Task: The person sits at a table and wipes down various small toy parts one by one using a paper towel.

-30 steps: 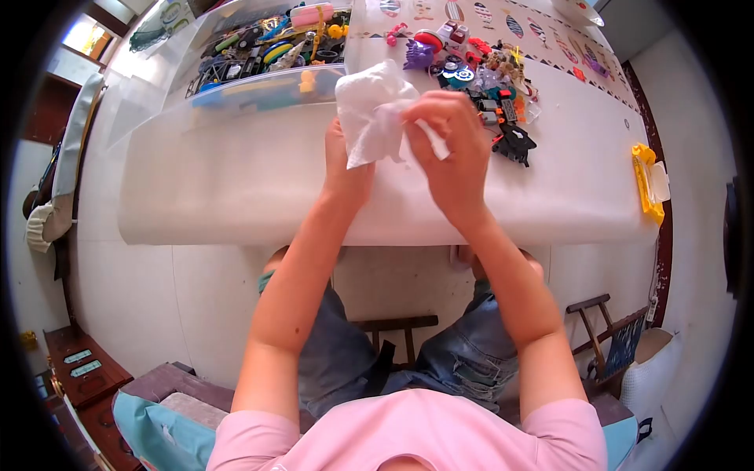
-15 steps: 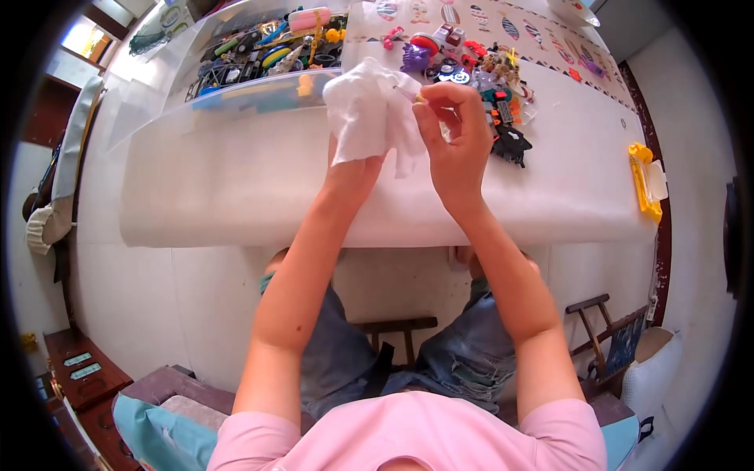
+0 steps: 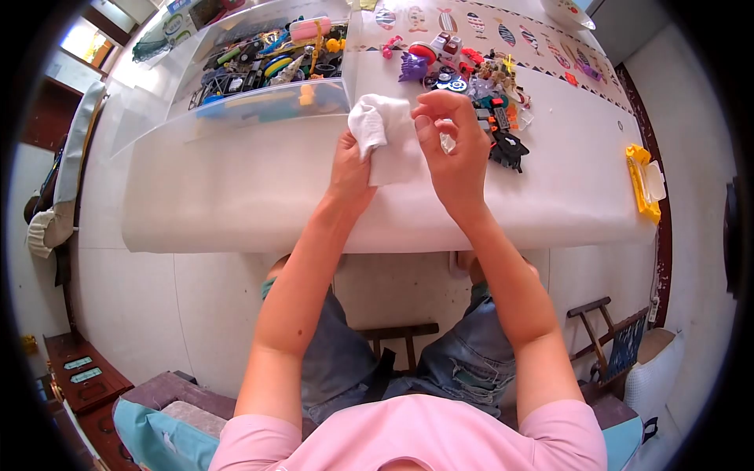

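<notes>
A crumpled white wipe point(image 3: 385, 141) hangs from my left hand point(image 3: 351, 169), whose fingers are closed round its lower left side. To the right of the wipe is my right hand point(image 3: 457, 149), raised over the table with thumb and forefinger curled toward each other in a pinch. What the pinch holds, if anything, is too small to make out. Just beyond my right hand lies a pile of small toy parts point(image 3: 491, 110), with a black piece point(image 3: 509, 151) at its near end and a purple toy point(image 3: 412, 68) at its far left.
A clear plastic box point(image 3: 271, 100) full of mixed toys stands at the back left of the white table point(image 3: 259, 188). A yellow wipes pack point(image 3: 644, 184) lies near the right edge. A patterned strip point(image 3: 534, 47) and a bowl point(image 3: 567, 14) are at the back.
My left hand has come down and toward me, and the wipe is bunched differently, no longer draped over the fingers. My right hand has stayed nearly in place, slightly lower.
</notes>
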A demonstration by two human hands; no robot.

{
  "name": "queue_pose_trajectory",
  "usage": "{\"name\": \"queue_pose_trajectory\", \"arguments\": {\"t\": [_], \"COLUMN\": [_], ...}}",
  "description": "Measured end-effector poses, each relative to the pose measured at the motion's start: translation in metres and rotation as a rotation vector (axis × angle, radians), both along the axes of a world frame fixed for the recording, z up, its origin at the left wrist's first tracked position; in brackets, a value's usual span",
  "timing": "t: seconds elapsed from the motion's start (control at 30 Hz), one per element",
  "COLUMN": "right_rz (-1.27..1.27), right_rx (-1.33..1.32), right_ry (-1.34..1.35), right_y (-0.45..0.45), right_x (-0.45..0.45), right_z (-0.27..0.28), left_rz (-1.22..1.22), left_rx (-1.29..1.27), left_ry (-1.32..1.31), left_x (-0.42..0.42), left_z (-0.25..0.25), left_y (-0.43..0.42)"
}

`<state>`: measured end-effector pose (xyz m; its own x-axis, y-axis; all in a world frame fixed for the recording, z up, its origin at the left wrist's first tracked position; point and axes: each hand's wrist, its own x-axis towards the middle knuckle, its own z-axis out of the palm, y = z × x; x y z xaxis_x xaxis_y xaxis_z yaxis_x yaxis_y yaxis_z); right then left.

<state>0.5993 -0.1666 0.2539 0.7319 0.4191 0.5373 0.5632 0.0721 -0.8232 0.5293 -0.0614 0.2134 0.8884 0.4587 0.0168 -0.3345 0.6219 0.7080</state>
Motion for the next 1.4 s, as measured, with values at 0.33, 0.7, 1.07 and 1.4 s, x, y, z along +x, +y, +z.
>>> {"name": "queue_pose_trajectory", "arguments": {"t": [0.33, 0.7, 1.07, 1.4], "right_rz": [0.017, 0.034, 0.032, 0.024], "right_rx": [-0.006, 0.064, 0.074, 0.088], "right_ry": [-0.048, -0.135, -0.140, -0.141], "right_y": [-0.004, -0.001, 0.001, 0.004], "right_x": [0.001, 0.003, 0.003, 0.002], "right_z": [0.002, -0.001, -0.001, -0.002], "left_rz": [0.023, 0.012, 0.064, 0.072], "left_rx": [0.252, 0.088, 0.150, 0.053], "left_ry": [0.182, 0.065, 0.077, 0.183], "left_x": [0.005, 0.006, 0.007, 0.010], "left_z": [-0.013, -0.012, 0.003, 0.011], "left_y": [0.001, 0.003, -0.010, -0.016]}}
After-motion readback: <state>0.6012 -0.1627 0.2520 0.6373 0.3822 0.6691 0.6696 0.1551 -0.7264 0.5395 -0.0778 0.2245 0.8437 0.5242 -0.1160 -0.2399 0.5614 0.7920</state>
